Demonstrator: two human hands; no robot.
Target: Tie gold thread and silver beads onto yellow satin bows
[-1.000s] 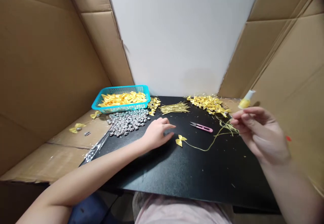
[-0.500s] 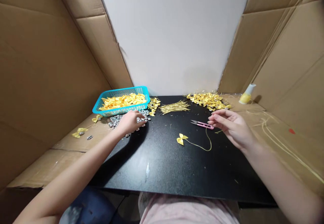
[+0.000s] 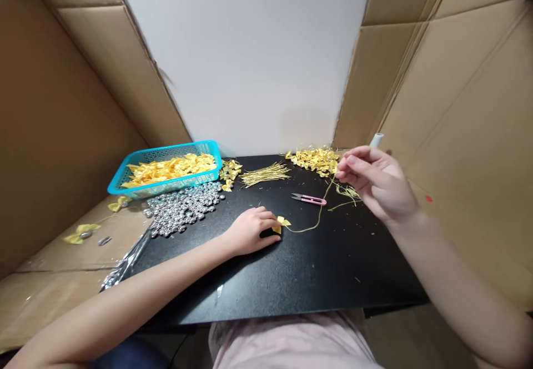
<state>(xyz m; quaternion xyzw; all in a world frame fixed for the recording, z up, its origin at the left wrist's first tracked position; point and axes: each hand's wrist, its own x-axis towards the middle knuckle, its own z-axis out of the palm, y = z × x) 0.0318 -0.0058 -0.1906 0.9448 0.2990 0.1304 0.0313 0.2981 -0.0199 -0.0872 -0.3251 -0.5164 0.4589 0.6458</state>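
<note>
A small yellow ribbon bow [image 3: 283, 222] lies on the black tabletop, partly covered by the fingers of my left hand [image 3: 253, 231]. My left thumb and forefinger close round the bow's left side; whether a bead is between them is hidden. From the bow a thin gold cord [image 3: 306, 229] curves across the table and rises to my right hand [image 3: 377, 183]. That hand is raised above the table, its thumb and fingertips pinched on the cord. Pink thread snips [image 3: 309, 199] lie between the two hands, under the cord's rise.
A turquoise basket [image 3: 125, 163] of yellow bows stands back left, with silver beads [image 3: 183, 208] spread before it. A bundle of gold cords [image 3: 265, 174] lies mid-back. Finished-looking bows [image 3: 314, 160] are heaped back right. Cardboard walls [image 3: 470, 108] flank the table.
My left hand has left the silver beads and come right to the bow. My right hand has risen, lifting more of the cord off the table. The view has shifted right.
</note>
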